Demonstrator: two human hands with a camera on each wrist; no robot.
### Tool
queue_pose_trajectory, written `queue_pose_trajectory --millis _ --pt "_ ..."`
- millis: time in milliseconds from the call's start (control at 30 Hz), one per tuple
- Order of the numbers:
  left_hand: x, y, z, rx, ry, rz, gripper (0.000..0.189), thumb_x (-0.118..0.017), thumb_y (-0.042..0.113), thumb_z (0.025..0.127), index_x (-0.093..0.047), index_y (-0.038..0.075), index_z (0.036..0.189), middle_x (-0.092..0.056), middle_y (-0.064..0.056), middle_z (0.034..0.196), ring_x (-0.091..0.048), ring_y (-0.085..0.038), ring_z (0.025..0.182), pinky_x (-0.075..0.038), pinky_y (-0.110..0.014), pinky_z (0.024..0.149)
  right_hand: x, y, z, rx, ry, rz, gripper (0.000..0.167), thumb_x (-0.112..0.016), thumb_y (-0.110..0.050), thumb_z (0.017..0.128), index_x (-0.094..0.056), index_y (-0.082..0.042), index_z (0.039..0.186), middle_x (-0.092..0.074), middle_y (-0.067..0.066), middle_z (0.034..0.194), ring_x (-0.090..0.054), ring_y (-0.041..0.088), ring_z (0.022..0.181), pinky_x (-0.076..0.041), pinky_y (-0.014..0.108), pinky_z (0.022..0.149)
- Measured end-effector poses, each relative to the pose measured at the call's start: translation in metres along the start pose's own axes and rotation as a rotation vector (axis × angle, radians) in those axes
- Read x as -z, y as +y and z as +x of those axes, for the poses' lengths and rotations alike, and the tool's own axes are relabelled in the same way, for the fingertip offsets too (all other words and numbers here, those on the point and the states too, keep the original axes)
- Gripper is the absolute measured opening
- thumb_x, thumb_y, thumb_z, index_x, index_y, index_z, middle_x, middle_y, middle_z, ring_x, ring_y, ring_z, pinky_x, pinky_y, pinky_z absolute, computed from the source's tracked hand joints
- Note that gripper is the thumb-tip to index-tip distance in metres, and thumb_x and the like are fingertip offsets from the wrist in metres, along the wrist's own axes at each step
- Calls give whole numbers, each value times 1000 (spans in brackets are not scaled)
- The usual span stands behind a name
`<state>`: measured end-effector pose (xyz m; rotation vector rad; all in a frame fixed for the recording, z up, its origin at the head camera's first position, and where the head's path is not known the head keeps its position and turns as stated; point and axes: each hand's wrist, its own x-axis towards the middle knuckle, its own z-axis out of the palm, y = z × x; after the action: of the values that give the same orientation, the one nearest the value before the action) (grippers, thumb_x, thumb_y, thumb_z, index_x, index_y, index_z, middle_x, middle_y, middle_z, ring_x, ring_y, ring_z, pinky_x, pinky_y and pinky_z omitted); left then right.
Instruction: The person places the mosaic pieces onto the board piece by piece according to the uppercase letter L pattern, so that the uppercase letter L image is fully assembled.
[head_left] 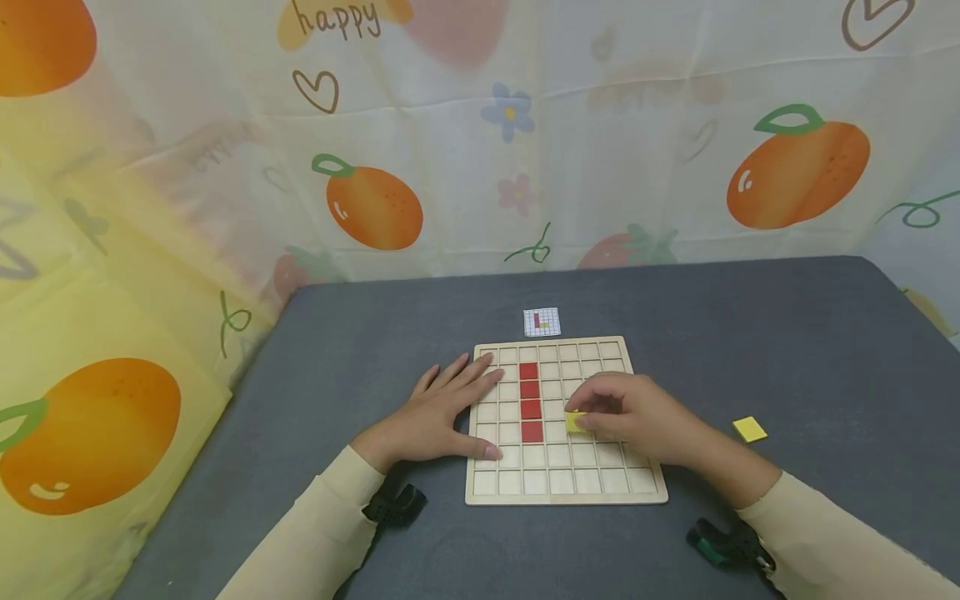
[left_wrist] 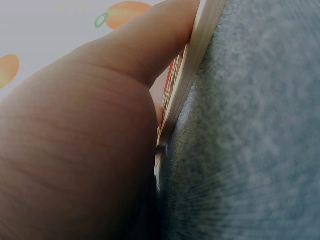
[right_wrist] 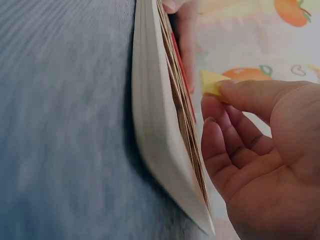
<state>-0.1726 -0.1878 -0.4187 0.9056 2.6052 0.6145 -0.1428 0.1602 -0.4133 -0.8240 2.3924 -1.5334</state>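
A wooden grid board lies on the dark table. Four would be several red square tiles in one column left of its middle. My right hand pinches a yellow square tile between thumb and fingers over the board; the right wrist view shows this tile held at the fingertips, raised off the board. My left hand rests with spread, straight fingers on the board's left edge. In the left wrist view, the thumb lies on the board's rim.
Right of the board, another yellow square tile lies on the table. Behind the board is a small printed card with a grid showing a red column and a yellow patch. A fruit-patterned cloth hangs behind the table.
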Motion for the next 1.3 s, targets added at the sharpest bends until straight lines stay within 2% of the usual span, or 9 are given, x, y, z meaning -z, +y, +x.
queue_pose_trajectory --millis 367,900,1133,1300 --pt "-1 0 1 12 -4 1 113 -76 74 90 -19 30 177 -4 9 182 6 -25 166 6 -64 125 -15 -2 10 3 18 -66 13 -78 -9 102 -84 -15 112 -75 -9 107 -66 15 96 -55 33 84" --pt "-2 -2 1 8 3 9 113 -77 74 90 -20 30 177 -4 9 182 5 -26 166 6 -65 125 -22 -2 15 29 12 -131 12 -79 -4 99 -81 -15 106 -72 -12 97 -68 10 88 -56 34 80" --pt "-2 -2 1 5 2 6 112 -76 74 91 -20 30 177 -4 8 182 6 -27 166 6 -65 125 -22 -3 14 30 6 -164 10 -82 -6 98 -84 -15 100 -77 -4 100 -68 11 94 -56 36 84" --pt "-2 -2 1 8 1 7 112 -76 75 90 -20 30 177 -4 8 182 6 -27 166 6 -65 125 -23 -2 13 50 7 -183 9 -82 -6 98 -86 -14 100 -76 -4 100 -65 12 93 -55 35 83"
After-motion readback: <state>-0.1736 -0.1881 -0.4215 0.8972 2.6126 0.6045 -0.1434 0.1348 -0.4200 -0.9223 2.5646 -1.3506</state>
